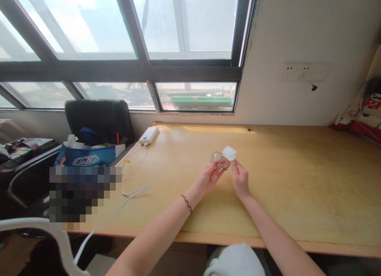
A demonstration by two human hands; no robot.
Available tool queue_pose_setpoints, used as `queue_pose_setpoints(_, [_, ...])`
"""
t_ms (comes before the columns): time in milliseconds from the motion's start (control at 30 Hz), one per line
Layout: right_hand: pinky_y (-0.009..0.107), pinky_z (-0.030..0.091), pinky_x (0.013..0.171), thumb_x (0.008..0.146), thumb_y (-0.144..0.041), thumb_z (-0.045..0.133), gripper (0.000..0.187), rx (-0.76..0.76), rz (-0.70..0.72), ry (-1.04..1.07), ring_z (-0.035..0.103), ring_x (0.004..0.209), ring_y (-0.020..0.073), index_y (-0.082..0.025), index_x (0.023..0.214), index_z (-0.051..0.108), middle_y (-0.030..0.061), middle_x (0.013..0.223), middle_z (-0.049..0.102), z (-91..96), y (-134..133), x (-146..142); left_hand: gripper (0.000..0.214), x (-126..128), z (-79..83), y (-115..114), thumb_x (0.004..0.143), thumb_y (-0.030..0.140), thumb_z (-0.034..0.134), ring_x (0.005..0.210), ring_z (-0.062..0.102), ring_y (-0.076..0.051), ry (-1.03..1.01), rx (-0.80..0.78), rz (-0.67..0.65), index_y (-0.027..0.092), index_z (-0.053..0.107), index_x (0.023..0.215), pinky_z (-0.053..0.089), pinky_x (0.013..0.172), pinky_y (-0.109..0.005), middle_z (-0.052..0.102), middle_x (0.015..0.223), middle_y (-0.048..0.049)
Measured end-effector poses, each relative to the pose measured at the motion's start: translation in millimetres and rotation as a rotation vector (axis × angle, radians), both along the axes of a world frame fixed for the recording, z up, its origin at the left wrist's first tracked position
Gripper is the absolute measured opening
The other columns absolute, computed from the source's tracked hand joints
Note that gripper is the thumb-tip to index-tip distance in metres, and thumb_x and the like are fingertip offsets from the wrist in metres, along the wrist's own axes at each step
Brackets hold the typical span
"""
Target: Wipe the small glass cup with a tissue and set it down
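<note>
Both my hands are raised a little above the wooden desk [282, 180], near its middle. My left hand [208, 177] pinches a pair of clear-framed glasses [219, 160] by their near side. My right hand [239, 178] pinches a small white cloth [229, 153] and presses it against the right part of the glasses. A beaded bracelet [187, 203] sits on my left wrist.
A white power bank [148, 134] with a white cable [135, 188] lies at the desk's left. A black chair [99, 119] holds a blue bag [86, 155]. Wall sockets [302, 72] and a red and white cloth [363, 113] are to the right.
</note>
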State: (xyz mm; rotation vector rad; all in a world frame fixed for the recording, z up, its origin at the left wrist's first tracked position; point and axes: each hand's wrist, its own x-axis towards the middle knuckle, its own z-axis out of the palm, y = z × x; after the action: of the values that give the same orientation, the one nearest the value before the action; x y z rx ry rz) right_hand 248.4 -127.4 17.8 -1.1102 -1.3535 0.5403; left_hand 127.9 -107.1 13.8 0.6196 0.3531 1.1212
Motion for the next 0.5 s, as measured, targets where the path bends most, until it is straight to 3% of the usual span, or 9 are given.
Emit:
queue_pose_setpoints(233, [0.027,0.042,0.059,0.084,-0.039,0.036,0.036,-0.144,-0.020,0.113,0.055,0.065,0.0184,-0.015,0.077,0.061,0.0041,0.070,0.063,-6.7,0.0,4.1,0.022,-4.1,-3.0,1.0,0.077,0.031,0.053,0.080,0.057,-0.017,-0.045,-0.097,-0.119,0.010,0.061,0.079,0.039,0.084,-0.033,0.062,0.081,-0.0081])
queue_pose_setpoints(367, [0.027,0.042,0.064,0.083,-0.037,0.037,0.033,-0.075,0.069,0.048,0.057,0.070,0.0192,-0.016,0.082,0.063,0.0041,0.075,0.064,2.2,-6.6,1.2,0.022,-2.6,-5.6,-0.5,0.077,0.028,0.052,0.078,0.056,-0.017,0.003,-0.069,-0.137,0.009,0.061,0.082,0.040,0.080,-0.032,0.061,0.085,-0.0102])
queue_pose_setpoints(500, [0.027,0.042,0.066,0.082,-0.038,0.040,0.033,-0.051,0.097,0.019,0.058,0.076,0.0210,-0.016,0.087,0.064,0.0044,0.076,0.064,9.0,-12.0,1.1,0.019,-4.1,-7.6,6.2,0.077,0.027,0.053,0.081,0.055,-0.017,-0.027,-0.049,-0.031,0.010,0.061,0.081,0.039,0.079,-0.031,0.061,0.086,-0.0094])
